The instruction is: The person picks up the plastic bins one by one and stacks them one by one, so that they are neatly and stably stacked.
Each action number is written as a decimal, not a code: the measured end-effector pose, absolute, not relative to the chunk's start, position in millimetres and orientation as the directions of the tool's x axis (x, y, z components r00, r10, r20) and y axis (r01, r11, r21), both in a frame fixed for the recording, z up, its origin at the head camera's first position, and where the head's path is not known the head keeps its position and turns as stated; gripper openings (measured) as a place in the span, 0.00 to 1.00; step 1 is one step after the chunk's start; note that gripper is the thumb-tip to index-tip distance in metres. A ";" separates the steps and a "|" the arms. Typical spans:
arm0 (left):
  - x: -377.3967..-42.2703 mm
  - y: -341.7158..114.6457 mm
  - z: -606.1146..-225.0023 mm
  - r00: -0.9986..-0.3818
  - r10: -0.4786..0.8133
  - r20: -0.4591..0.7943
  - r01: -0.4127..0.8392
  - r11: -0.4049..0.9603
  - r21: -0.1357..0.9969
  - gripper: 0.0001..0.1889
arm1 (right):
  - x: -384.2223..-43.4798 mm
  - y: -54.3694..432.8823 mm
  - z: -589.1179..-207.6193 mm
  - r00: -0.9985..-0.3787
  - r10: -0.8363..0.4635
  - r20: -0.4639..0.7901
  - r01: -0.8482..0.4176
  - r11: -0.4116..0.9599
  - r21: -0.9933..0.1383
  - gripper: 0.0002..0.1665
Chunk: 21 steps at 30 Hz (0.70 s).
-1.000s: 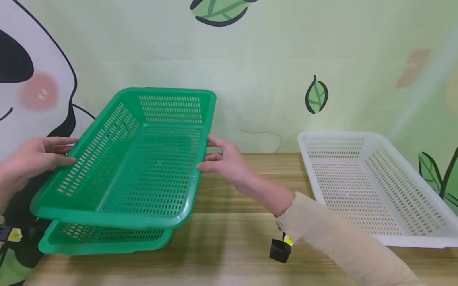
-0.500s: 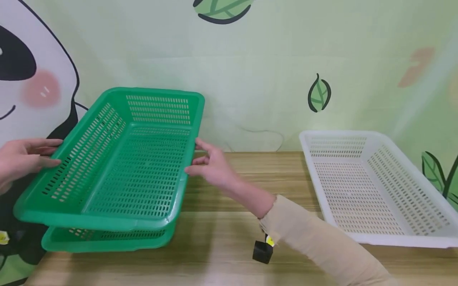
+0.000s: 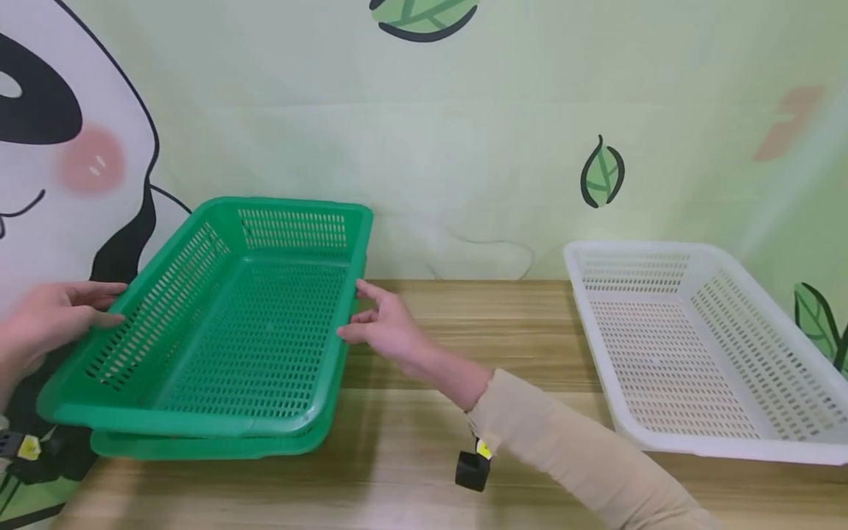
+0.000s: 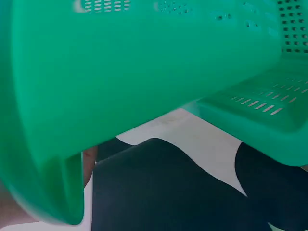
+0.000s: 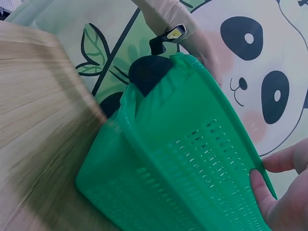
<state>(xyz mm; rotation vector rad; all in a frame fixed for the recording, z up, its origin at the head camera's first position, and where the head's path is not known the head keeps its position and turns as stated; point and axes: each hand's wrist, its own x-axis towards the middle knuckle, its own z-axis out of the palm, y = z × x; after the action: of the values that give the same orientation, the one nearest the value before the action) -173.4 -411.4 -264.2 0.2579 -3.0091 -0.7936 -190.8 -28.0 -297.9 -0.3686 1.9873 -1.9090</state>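
Both hands grip a green perforated plastic basket (image 3: 265,331) by its long side rims. My left hand (image 3: 56,320) pinches the left rim and my right hand (image 3: 387,327) the right one, as the right hand (image 5: 288,187) in the right wrist view also shows, with thumb and fingers at the edge. Directly below sits a second green basket (image 3: 212,447) on the table; only its front rim shows in the head view. The held basket sits partly inside it, slightly tilted and offset to the left. In the left wrist view, the lower basket (image 4: 269,139) shows beneath the held one's wall.
A white perforated basket (image 3: 662,368) stands at the right of the wooden table (image 3: 411,471). Behind the table hangs a pale green backdrop (image 3: 464,147) with a panda and leaves. A small black camera (image 3: 472,471) hangs from the right wrist.
Both hands have carried the upper green basket left, then down into the lower one. The gap between the two rims has narrowed. The white basket stays in place.
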 end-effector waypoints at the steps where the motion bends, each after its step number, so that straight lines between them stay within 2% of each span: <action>1: -173.3 -411.5 -265.8 -0.987 -0.160 -0.030 -0.155 0.858 0.490 0.28 | -190.8 -28.2 -299.0 -0.901 -0.426 -0.079 0.063 0.053 -0.997 0.44; 21: -176.0 -428.8 -305.3 -0.993 -0.069 -0.097 -0.107 0.873 0.475 0.30 | -193.2 -30.5 -308.5 -0.899 -0.425 -0.109 0.114 0.013 -0.993 0.43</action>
<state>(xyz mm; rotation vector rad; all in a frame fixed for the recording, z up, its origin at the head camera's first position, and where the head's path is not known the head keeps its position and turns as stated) -176.0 -428.8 -305.3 0.1462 -3.1146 -0.7967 -193.2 -30.5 -308.5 -0.3186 1.9199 -1.9432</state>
